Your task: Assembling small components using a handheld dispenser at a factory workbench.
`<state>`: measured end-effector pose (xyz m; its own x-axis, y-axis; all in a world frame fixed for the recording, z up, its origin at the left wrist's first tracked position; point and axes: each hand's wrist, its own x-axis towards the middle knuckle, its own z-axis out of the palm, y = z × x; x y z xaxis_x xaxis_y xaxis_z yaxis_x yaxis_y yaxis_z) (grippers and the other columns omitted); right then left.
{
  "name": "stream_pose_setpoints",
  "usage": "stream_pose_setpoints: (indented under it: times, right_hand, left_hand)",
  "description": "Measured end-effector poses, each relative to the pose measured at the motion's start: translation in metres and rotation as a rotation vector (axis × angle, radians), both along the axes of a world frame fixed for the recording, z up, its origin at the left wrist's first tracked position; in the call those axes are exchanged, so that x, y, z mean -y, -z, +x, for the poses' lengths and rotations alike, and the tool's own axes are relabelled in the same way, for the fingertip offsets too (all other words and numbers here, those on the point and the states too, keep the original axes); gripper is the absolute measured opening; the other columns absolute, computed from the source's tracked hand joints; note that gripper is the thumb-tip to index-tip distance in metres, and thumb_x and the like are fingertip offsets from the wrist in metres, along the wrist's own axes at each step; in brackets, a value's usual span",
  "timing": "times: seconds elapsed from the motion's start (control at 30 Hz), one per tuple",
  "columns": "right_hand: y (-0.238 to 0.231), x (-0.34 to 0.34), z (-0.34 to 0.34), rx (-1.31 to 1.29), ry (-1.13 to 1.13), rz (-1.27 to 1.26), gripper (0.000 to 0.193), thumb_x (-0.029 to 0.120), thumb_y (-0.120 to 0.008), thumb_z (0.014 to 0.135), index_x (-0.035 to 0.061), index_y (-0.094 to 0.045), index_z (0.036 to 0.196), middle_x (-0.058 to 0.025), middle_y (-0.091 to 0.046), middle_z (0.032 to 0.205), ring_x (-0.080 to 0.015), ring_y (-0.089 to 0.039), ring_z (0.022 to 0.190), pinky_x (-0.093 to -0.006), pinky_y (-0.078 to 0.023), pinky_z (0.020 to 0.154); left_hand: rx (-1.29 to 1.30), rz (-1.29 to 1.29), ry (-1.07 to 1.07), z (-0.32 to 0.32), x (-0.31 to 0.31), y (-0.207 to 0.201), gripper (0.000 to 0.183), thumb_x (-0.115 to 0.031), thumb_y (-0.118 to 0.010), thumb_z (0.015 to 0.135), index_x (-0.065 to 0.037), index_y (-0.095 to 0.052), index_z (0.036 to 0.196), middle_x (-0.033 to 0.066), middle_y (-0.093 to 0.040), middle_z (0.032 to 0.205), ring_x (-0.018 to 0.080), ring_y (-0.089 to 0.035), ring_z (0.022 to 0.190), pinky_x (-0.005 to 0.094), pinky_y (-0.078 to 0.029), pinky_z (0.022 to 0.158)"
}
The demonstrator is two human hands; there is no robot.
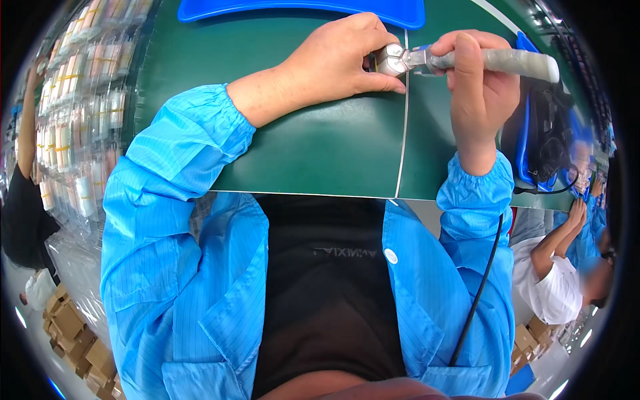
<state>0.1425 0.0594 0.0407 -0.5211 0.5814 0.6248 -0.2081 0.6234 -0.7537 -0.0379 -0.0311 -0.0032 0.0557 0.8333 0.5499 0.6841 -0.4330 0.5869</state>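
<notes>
My left hand is closed around a small bundle of short cylinders with silvery ends, which look like battery cells. Its thumb and fingers press on opposite sides, hiding much of the bundle. In my right hand is a tool with a thick, pale grey wrapped handle and a narrow metal front. The metal front points left and meets the right side of the bundle; whether it touches or only overlaps in view I cannot tell. Both hands are over the green tabletop, near a pale line across it.
A blue tray lies at the far edge. Stacked clear plastic trays with pale cylinders stand on the left. On the right are another blue tray and a black cabled object. A person in white works beyond; cardboard boxes sit lower left.
</notes>
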Motion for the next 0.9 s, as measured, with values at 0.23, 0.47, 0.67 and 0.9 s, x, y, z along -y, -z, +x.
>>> stream_pose_setpoints:
  times: [0.23,0.47,0.67,0.9]
  right_hand:
    - [0.000,-0.001,0.000,0.069,-0.002,-0.006,0.015,0.013,-0.054,0.101,-0.0009,-0.057,0.099,-0.0109,-0.067,0.085,-0.0067,-0.052,0.062,-0.0213,-0.045,0.056]
    - [0.000,0.004,-0.002,-0.025,0.023,-0.045,0.015,0.013,-0.054,0.101,-0.0010,-0.056,0.099,-0.0113,-0.067,0.085,-0.0068,-0.052,0.061,-0.0212,-0.045,0.056]
    - [0.001,0.001,-0.002,0.012,0.002,-0.034,0.015,0.014,-0.054,0.101,-0.0009,-0.056,0.099,-0.0117,-0.067,0.084,-0.0067,-0.051,0.059,-0.0212,-0.045,0.054]
    - [-0.014,-0.013,0.004,-0.102,0.087,-0.100,0.026,0.018,-0.048,0.103,-0.0027,-0.058,0.092,-0.0131,-0.068,0.085,-0.0082,-0.050,0.056,-0.0222,-0.044,0.055]
  left_hand:
    - [0.007,-0.032,0.012,0.001,0.000,-0.002,0.043,-0.034,-0.084,0.073,-0.005,-0.068,0.100,0.0071,-0.060,0.091,0.0231,-0.060,0.078,0.0342,-0.052,0.067]
    - [-0.005,-0.042,-0.002,-0.001,0.001,-0.001,0.043,-0.033,-0.083,0.073,-0.004,-0.068,0.100,0.0074,-0.060,0.091,0.0232,-0.061,0.078,0.0343,-0.052,0.068]
    - [-0.050,0.022,-0.005,0.000,-0.001,-0.001,0.042,-0.033,-0.082,0.075,-0.004,-0.067,0.101,0.0077,-0.060,0.091,0.0235,-0.060,0.078,0.0347,-0.052,0.067]
    - [0.108,-0.048,0.028,0.001,0.000,0.002,0.053,-0.030,-0.080,0.077,-0.005,-0.060,0.119,0.0105,-0.062,0.101,0.0253,-0.063,0.091,0.0361,-0.054,0.077]
